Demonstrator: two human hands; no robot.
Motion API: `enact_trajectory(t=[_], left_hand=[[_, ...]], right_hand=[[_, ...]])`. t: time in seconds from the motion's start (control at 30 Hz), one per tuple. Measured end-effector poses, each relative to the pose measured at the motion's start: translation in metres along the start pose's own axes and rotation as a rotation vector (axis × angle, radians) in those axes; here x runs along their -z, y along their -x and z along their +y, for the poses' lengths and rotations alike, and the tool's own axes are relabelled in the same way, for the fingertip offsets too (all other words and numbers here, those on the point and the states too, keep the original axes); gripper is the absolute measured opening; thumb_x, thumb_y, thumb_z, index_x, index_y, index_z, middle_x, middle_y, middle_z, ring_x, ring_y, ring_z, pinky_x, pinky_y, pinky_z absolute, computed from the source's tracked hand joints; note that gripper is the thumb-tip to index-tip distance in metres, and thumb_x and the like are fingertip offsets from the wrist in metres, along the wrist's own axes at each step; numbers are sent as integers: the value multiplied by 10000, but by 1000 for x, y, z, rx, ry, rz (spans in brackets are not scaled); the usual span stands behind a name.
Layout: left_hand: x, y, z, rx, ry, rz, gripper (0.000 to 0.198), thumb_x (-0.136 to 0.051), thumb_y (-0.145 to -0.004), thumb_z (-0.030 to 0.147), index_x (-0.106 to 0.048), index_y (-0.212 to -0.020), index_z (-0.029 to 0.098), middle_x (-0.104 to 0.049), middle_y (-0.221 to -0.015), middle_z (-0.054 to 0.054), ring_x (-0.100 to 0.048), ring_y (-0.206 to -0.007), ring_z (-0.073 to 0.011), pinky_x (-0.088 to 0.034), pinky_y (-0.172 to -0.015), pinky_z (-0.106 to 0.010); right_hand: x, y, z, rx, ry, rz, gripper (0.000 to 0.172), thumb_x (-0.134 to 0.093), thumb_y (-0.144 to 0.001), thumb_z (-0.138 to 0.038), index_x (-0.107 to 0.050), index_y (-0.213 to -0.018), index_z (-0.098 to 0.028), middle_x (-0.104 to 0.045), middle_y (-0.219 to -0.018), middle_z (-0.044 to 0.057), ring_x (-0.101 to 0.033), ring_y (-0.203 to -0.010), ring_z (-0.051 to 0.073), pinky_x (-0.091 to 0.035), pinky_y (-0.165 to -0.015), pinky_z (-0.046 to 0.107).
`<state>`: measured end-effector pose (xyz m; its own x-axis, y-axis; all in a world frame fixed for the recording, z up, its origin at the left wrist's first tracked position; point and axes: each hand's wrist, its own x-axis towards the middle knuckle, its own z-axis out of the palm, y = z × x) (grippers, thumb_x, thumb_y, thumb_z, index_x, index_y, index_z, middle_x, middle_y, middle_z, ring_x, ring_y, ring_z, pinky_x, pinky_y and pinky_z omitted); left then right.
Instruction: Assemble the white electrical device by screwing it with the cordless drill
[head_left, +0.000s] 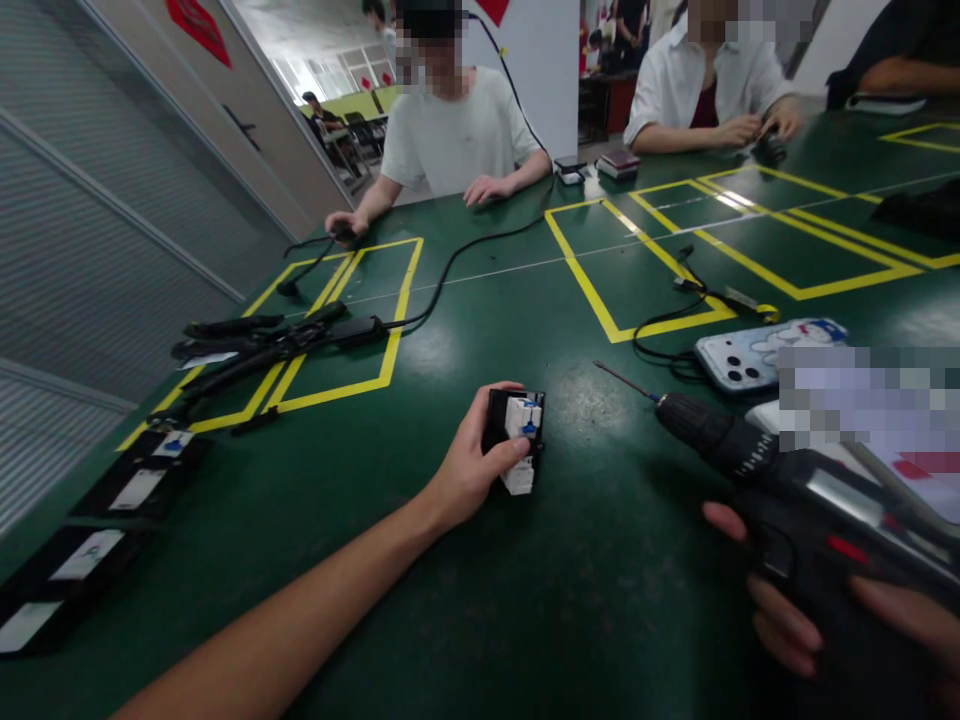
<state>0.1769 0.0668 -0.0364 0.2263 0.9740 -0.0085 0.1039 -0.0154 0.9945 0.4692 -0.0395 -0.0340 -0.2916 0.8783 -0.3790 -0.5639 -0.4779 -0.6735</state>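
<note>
My left hand grips a small black and white block with blue parts near the middle of the green table. Its thumb lies across the white face, hiding part of it. At the right, my right hand is wrapped around the handle of a black cordless drill. The drill's long thin bit points left and away from me, apart from the block. Some of my right hand is cut off by the frame edge.
Black pieces with white blocks lie at the left. Beyond them is a bundle of black cables. A patterned phone and a thin cable lie behind the drill. Yellow tape marks the table. Two people sit opposite, hands on small dark objects.
</note>
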Motion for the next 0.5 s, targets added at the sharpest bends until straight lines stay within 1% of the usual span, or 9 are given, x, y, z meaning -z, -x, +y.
enact_trajectory(t=[0.1,0.2,0.27,0.3,0.4,0.5], left_hand=[[0,0,0,3,-9,-10,566,-623,-745,341,-399,-1248,210,-550,-967,-63,-538,-785,-177,-468,-650,-279],[0,0,0,1,-13,-17,561,-621,-747,340,-402,-1246,207,-548,-964,-64,-536,-795,-178,-468,-653,-277],[0,0,0,-2,-12,-18,559,-621,-748,339,-401,-1245,209,-546,-963,-62,-534,-798,-180,-466,-651,-277],[1,0,1,-3,-9,-22,558,-621,-749,341,-400,-1244,210,-545,-963,-62,-533,-798,-181,-464,-649,-277],[1,0,2,-2,-5,-32,552,-624,-752,342,-400,-1239,212,-541,-973,-63,-530,-794,-179,-461,-644,-276],[1,0,4,-3,-11,-34,554,-626,-750,345,-400,-1236,205,-542,-978,-69,-530,-790,-179,-463,-640,-277]], right_hand=[[-4,-5,-2,24,-7,16,565,-736,-745,-614,-580,-980,-124,-387,-561,44,-395,-445,173,-381,-479,261],[0,-3,0,28,-14,-2,542,-744,-763,-584,-581,-985,-118,-371,-565,38,-380,-449,169,-383,-482,259],[6,2,3,28,-10,-59,513,-729,-804,-559,-585,-1014,-113,-362,-569,39,-377,-465,172,-387,-495,259],[9,4,4,32,0,-108,488,-706,-839,-541,-587,-1038,-111,-361,-573,42,-378,-480,176,-392,-510,261],[18,8,6,36,-6,-257,400,-571,-958,-459,-574,-1135,-100,-352,-597,57,-364,-536,177,-398,-571,264],[23,8,7,21,-116,-281,387,-449,-998,-395,-565,-1181,-74,-314,-612,60,-312,-554,165,-394,-592,255]])
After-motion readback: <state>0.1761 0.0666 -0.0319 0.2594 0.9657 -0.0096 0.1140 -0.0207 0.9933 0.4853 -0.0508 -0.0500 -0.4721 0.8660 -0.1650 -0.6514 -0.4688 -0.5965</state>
